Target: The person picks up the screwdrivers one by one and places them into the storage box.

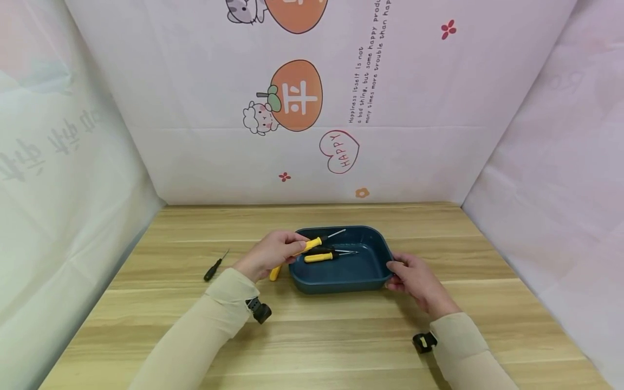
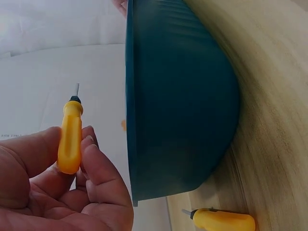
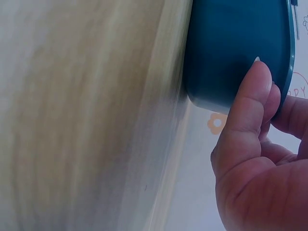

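The left hand (image 1: 268,254) pinches a yellow-handled screwdriver with a thin steel shaft (image 1: 314,243) between thumb and fingers (image 2: 96,168), holding it over the near-left rim of the dark blue rounded plastic tray (image 1: 341,281), shaft pointing inward. The right hand (image 1: 416,279) grips the tray's right wall, thumb curled against its outside. One yellow screwdriver (image 1: 324,256) already lies inside; another yellow one (image 2: 224,221) rests on the wooden tabletop (image 1: 312,336) just beside the tray's left wall, and a small black screwdriver (image 1: 214,268) lies well apart. Released too near the rim, the handle could tip out (it looks barely past the edge).
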`<state>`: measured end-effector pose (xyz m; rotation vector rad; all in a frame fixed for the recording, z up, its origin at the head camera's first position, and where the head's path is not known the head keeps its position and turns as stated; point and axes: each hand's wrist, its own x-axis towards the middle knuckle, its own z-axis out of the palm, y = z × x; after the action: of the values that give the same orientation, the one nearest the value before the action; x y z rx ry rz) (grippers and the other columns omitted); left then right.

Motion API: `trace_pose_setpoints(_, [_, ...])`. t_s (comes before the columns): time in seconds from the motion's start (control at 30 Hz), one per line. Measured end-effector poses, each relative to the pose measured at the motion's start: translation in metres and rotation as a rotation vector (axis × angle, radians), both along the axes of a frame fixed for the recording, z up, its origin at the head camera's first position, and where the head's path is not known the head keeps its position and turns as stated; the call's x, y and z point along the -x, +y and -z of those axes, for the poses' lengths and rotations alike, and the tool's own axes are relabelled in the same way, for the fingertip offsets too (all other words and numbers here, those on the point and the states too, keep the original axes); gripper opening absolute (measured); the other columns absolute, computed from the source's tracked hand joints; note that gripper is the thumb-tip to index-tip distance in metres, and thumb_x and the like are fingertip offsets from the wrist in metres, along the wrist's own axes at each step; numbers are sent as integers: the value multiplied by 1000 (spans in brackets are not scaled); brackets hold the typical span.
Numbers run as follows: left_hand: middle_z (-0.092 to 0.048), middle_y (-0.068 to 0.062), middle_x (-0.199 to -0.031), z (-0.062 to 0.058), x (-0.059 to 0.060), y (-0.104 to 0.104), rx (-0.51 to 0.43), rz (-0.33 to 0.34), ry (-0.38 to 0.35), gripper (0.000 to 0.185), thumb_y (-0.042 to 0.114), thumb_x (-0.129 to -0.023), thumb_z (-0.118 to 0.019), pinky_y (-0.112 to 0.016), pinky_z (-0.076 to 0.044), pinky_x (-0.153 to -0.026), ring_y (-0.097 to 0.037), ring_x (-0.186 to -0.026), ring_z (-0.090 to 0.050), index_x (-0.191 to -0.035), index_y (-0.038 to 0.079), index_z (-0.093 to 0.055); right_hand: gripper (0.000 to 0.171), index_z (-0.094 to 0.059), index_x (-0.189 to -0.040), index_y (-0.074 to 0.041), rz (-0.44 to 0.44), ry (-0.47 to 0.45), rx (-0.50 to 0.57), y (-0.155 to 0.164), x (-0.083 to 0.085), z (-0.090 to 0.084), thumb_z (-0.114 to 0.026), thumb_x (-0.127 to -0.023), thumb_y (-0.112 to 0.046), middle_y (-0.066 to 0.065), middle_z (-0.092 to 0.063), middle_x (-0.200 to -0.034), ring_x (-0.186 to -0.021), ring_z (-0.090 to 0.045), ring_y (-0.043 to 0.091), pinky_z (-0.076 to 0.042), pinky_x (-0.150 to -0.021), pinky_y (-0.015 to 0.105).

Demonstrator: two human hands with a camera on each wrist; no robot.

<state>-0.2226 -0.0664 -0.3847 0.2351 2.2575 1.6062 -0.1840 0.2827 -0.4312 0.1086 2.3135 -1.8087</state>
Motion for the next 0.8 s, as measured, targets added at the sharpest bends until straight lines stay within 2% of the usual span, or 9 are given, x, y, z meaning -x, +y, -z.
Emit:
trace_pose_setpoints(0.17, [-68,-10,-125,3,4,4,22,5,5,26,22,-106,-62,-34,-57,-94,-35,-111,-62,-128,12,-72,46,-44,-149,10,-5,0,3,0,1,1,-49,-110,-15,8,-63,-94,-74,-64,10,-61,-71,26])
trace_pose_setpoints(0.4, [-68,-10,-121,2,7,11,107,53,55,27,24,-107,-61,-45,-54,-98,-31,-105,-62,-130,14,-72,46,-44,-149,9,0,-1,4,0,0,0,-48,-110,-15,9,-63,-96,-75,-64,10,-61,-72,26])
trace_pose_setpoints(0.5, [-68,-5,-122,0,7,16,182,80,106,27,22,-107,-60,-47,-55,-98,-32,-108,-63,-130,13,-71,46,-44,-149,9,4,-2,5,-1,0,-1,-49,-110,-14,9,-63,-97,-75,-63,10,-61,-72,26])
trace_pose_setpoints(0.7, [-70,-2,-119,-2,6,26,340,115,256,26,18,-106,-62,-35,-57,-91,-19,-97,-63,-128,12,-74,47,-43,-150,9,0,-1,10,-1,1,0,-49,-110,-15,9,-63,-97,-75,-63,10,-61,-72,26])
trace_pose_setpoints(0.8, [-71,-2,-117,-1,6,29,382,125,304,24,18,-105,-63,-34,-57,-90,-16,-95,-63,-126,12,-75,47,-44,-150,9,-1,-4,10,-1,1,0,-49,-110,-15,9,-63,-97,-75,-63,11,-61,-72,26])
